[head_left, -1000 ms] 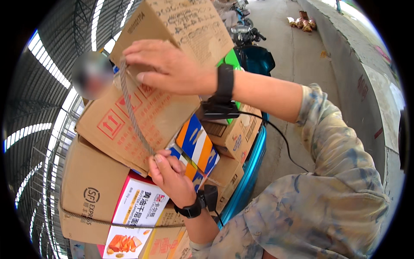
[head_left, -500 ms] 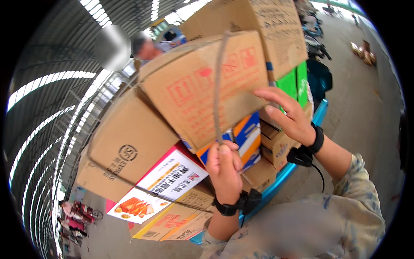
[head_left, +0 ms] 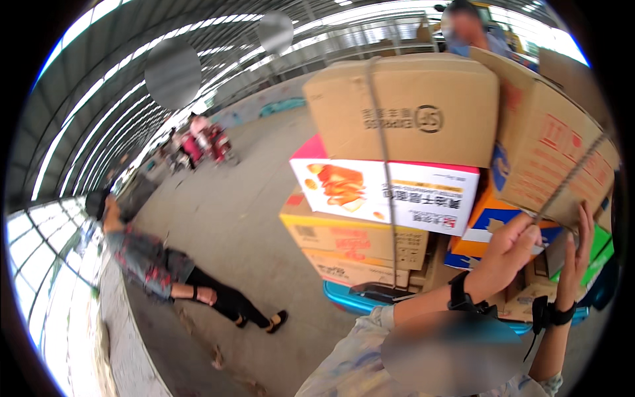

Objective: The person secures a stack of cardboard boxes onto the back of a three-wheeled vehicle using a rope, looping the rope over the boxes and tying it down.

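Note:
My left hand [head_left: 508,257] is closed on a grey-brown rope [head_left: 573,171], which runs taut over a cardboard box with red print [head_left: 555,159]. Beside it, my right hand [head_left: 574,261] is raised with its fingers stretched out, close to that box's lower edge; whether it touches is unclear. A second length of rope crosses a plain brown box [head_left: 450,99], a white and pink carton [head_left: 423,188] and a yellow-brown carton [head_left: 311,228] stacked to the left. An orange and blue box [head_left: 471,233] lies just behind my left hand.
The stack rests on a blue cart [head_left: 344,301]. On the left a person in a dark patterned top [head_left: 149,261] walks on the concrete floor. Another person [head_left: 489,40] is behind the boxes. Motorbikes [head_left: 215,142] stand farther back, and a low wall [head_left: 129,331] runs along the left.
My view has swung left, so the load sits farther right and the walking person shows. My left hand keeps its hold on the rope. The right hand's fingers have straightened.

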A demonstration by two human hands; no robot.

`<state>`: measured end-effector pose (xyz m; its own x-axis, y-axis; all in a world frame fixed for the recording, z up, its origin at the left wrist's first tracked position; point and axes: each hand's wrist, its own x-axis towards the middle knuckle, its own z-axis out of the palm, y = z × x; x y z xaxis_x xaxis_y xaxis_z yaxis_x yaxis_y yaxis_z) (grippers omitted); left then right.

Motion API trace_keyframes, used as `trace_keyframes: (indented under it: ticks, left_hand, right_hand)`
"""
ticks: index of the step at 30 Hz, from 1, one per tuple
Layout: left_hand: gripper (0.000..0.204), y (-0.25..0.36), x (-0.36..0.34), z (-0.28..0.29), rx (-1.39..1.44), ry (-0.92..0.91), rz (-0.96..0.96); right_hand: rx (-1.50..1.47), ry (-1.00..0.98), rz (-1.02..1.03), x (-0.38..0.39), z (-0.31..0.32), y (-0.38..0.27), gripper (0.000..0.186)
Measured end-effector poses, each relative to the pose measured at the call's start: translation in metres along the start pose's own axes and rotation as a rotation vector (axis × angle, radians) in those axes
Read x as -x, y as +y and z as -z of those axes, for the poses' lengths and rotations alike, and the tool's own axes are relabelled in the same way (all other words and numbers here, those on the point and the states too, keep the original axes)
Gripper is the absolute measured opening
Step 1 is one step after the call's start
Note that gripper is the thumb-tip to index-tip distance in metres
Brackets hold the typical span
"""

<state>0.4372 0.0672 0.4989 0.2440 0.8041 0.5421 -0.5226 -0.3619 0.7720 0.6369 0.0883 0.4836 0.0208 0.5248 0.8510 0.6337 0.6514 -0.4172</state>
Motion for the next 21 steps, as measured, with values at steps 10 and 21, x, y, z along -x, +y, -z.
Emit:
trace_keyframes:
  ticks: [10,21]
  left_hand:
    - [0.018,0.010,0.007,0.001,-0.063,0.040,0.004]
    - [0.016,0.008,0.010,-0.007,-0.054,0.049,0.030]
  right_hand:
    - [0.132,-0.019,0.093,0.001,-0.024,0.005,0.044]
    - [-0.314,-0.109,-0.188,0.020,-0.016,-0.025,0.040]
